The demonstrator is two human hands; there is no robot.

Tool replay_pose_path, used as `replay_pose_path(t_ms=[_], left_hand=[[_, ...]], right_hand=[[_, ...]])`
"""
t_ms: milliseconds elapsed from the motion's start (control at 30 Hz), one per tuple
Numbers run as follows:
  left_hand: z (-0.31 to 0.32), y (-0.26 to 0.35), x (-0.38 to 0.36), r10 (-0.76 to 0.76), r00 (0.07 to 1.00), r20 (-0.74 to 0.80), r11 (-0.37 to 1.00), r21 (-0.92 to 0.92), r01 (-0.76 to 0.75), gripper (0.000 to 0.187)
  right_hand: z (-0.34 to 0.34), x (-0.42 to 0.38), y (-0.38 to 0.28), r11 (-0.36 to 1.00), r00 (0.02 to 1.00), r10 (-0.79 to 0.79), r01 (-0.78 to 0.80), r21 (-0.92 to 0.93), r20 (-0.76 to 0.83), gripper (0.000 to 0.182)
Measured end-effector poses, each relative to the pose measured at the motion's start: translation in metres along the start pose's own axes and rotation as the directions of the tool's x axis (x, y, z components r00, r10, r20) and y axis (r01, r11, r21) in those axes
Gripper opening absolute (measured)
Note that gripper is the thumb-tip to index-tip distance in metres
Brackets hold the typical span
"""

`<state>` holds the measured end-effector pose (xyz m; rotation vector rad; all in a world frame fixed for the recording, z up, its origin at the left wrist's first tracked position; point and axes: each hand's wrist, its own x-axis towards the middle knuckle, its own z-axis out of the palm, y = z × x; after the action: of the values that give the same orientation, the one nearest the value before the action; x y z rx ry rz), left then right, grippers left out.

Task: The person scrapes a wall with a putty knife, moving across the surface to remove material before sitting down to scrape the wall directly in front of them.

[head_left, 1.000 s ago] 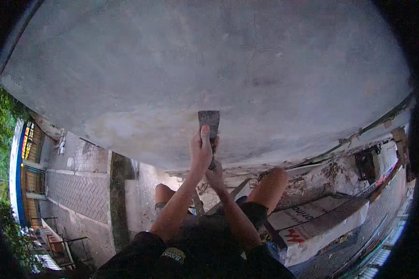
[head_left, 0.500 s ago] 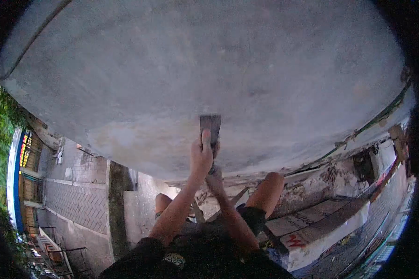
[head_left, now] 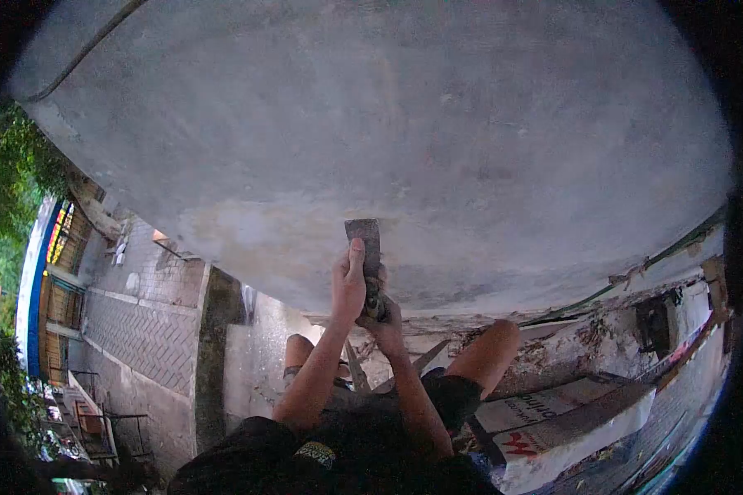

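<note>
A scraper point(head_left: 362, 235) with a broad dark blade points up against the grey plastered wall point(head_left: 437, 124). Its blade edge appears to meet the wall near a pale, yellowish patch point(head_left: 239, 231). My left hand point(head_left: 348, 285) is closed around the blade's lower part, thumb laid along its face. Lower down, my right hand point(head_left: 384, 320) grips the dark handle, part of which shows between the two hands. Some fingers of both hands are hidden behind the tool.
My bare knees point(head_left: 489, 355) are apart below the wall. A printed white and brown box point(head_left: 578, 437) lies at the lower right. Rubble and broken masonry point(head_left: 586, 346) line the wall's foot. Paving point(head_left: 144, 338) and a low concrete edge point(head_left: 215, 355) run along the left.
The scraper and both hands have shifted slightly down and left in view. More of the handle shows, and the blade tilts a little left. The camera view has also shifted.
</note>
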<state>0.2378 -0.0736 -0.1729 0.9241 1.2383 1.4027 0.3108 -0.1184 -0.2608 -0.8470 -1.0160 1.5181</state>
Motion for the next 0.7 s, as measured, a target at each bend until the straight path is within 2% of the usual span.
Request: replay_pose_path(t_ms=[100, 200, 300, 400, 500, 533, 600, 700], left_hand=[[-0.001, -0.016, 0.011, 0.033, 0.999, 0.016, 0.996, -0.078, -0.031, 0.044], [0.006, -0.009, 0.016, 0.112, 0.994, -0.002, 0.991, -0.077, -0.112, 0.048], [0.008, 0.003, 0.014, 0.151, 0.988, 0.01, 0.988, 0.016, -0.151, 0.05], [-0.003, -0.009, 0.013, 0.031, 0.994, 0.103, 0.998, 0.048, -0.036, 0.047], [-0.002, -0.018, 0.003, -0.032, 0.999, 0.018, 0.999, -0.042, 0.032, 0.043], [-0.001, -0.017, 0.003, 0.01, 1.0, -0.009, 0.999, -0.03, -0.011, 0.042], [0.003, -0.011, 0.001, 0.087, 0.995, -0.057, 0.996, -0.002, -0.087, 0.039], [-0.001, 0.003, 0.004, 0.088, 0.996, -0.006, 0.996, 0.024, -0.088, 0.039]], right_hand=[[-0.014, 0.018, 0.0, 0.998, 0.997, 0.048, -0.046, -0.03, 0.054, 0.029], [-0.041, 0.049, -0.012, 0.953, 0.926, 0.296, -0.271, -0.134, 0.232, 0.025], [-0.029, 0.047, -0.011, 0.929, 0.975, 0.208, -0.223, 0.295, 0.082, 0.026], [-0.014, 0.031, 0.035, 0.836, 0.961, 0.268, -0.197, 0.512, -0.069, 0.029], [0.0, 0.013, 0.046, 0.849, 0.966, 0.226, -0.132, 0.511, -0.126, 0.029], [0.017, 0.016, 0.026, 0.814, 0.946, 0.209, -0.029, 0.581, -0.246, 0.027], [0.021, 0.019, 0.024, 0.822, 0.953, 0.197, -0.034, 0.568, -0.229, 0.033], [0.024, 0.015, 0.015, 0.835, 0.961, 0.194, -0.057, 0.548, -0.197, 0.035]])
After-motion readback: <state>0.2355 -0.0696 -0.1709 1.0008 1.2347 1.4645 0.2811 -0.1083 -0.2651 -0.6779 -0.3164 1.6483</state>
